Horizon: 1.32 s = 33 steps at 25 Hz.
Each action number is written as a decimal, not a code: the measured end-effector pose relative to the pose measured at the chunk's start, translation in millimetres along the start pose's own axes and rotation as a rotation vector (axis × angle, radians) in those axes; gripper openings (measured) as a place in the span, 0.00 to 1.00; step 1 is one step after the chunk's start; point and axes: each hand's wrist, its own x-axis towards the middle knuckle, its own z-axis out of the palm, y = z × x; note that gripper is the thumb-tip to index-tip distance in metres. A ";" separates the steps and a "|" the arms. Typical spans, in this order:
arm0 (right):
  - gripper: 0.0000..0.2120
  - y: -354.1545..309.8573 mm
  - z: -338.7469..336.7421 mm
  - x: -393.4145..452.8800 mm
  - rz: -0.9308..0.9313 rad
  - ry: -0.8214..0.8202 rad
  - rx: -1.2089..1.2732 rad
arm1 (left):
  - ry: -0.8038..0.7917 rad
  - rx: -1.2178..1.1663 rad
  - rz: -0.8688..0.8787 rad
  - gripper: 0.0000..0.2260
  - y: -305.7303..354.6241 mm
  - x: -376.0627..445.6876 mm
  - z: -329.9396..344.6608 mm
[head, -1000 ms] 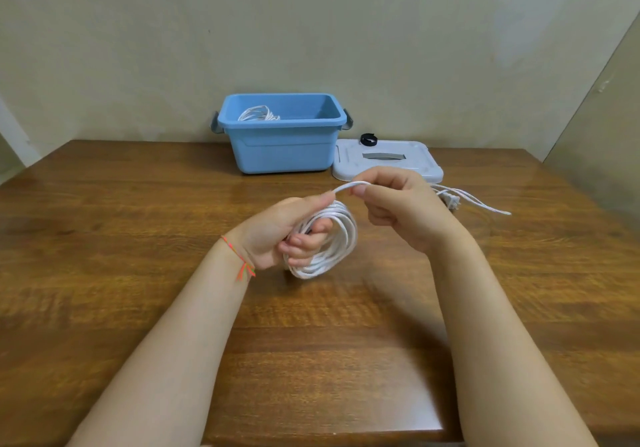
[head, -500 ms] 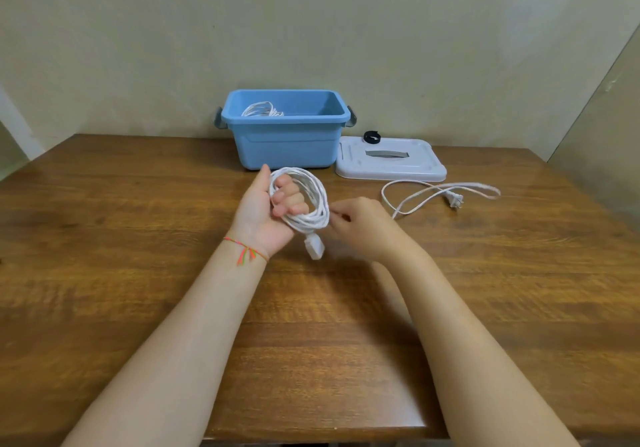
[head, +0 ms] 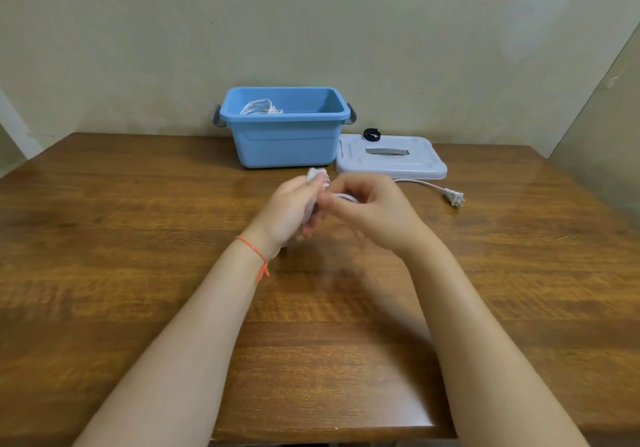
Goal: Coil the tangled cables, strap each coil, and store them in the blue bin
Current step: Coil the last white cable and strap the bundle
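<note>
Evidently the left hand [head: 291, 209] gripped the white coiled cable [head: 317, 178] just before the blue plastic bin [head: 284, 141], seemingly to steady it while the right hand [head: 367, 211] pinched its free strand to wind on.

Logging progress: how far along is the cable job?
Done: one white coil already lies in the blue bin. In hand: left hand grips a second white cable coil; right hand feeds cable, plug end still loose on the table. Left: finish coiling, apply the black strap lying on the lid, bin it.
</note>
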 end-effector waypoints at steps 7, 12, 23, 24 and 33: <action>0.08 28.7 -9.6 10.5 0.144 0.284 0.118 | -0.332 -0.623 -0.185 0.21 10.0 -6.5 -5.5; 0.10 40.4 8.6 10.5 0.185 0.040 -0.246 | -0.109 -1.142 -0.069 0.20 6.3 -1.5 -17.7; 0.11 11.5 19.8 4.7 0.184 -0.206 -0.138 | 0.264 -0.050 0.280 0.13 0.8 5.9 -2.3; 0.13 5.2 15.2 4.1 0.180 -0.194 -0.085 | 0.241 0.144 0.284 0.12 0.4 6.4 -3.7; 0.05 -15.8 -42.0 13.8 0.233 -0.209 -0.011 | -0.233 0.359 -0.275 0.23 45.0 -5.3 -1.4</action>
